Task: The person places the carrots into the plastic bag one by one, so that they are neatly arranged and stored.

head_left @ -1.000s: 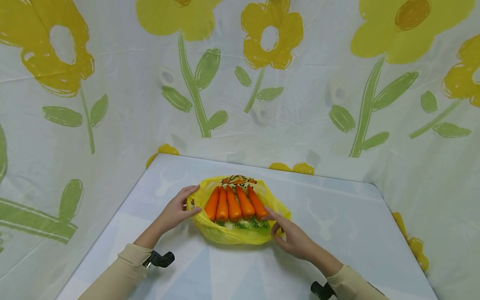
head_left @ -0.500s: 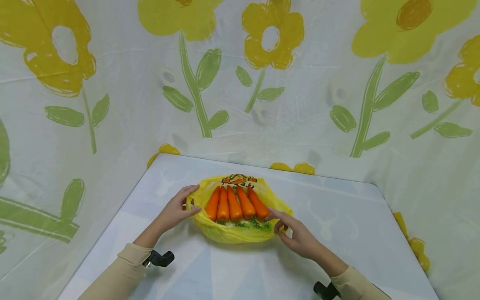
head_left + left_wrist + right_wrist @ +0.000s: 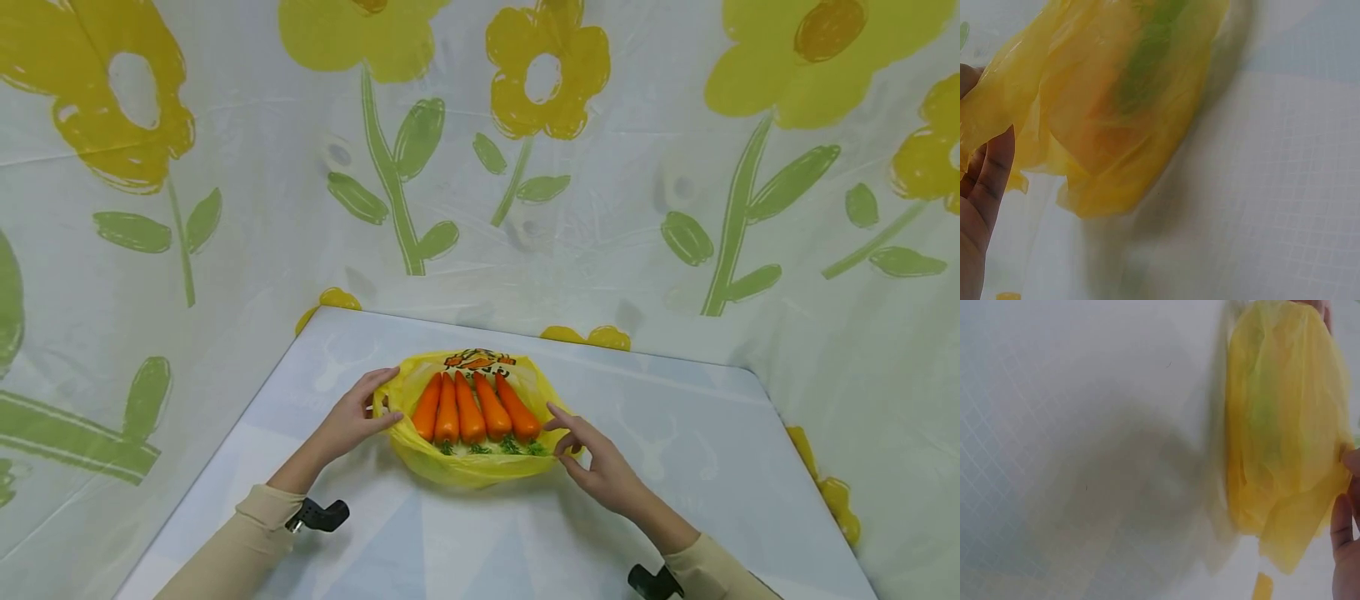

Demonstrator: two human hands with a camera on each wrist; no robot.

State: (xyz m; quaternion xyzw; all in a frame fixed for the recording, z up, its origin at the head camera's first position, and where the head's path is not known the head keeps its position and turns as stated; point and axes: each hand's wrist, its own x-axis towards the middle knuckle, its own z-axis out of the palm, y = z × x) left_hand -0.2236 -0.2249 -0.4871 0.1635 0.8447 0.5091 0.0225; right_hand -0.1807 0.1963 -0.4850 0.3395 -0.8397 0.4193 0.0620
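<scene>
A thin yellow plastic bag [image 3: 480,477] lies on the table with its mouth spread wide. Inside it, several orange carrots [image 3: 471,417] lie side by side, green tops [image 3: 510,445] toward the near rim. My left hand [image 3: 356,421] grips the bag's left edge between thumb and fingers; in the left wrist view the film of the bag [image 3: 1141,150] runs between them. On the other side, my right hand [image 3: 600,467] pinches the right edge of the rim. Its index finger points at the rightmost carrot, just off its thick end. Loose film hangs below the right hand's fingers in the right wrist view.
The pale table [image 3: 690,450] bears faint deer and triangle prints, and its back edge meets a flower-patterned curtain [image 3: 600,217]. Black wrist devices [image 3: 322,517] sit below both hands at the beige sleeves.
My right hand has shifted slightly right, its index finger drawing back from the rightmost carrot. The near rim of the bag is pulled tauter to the right. My left hand stays in place.
</scene>
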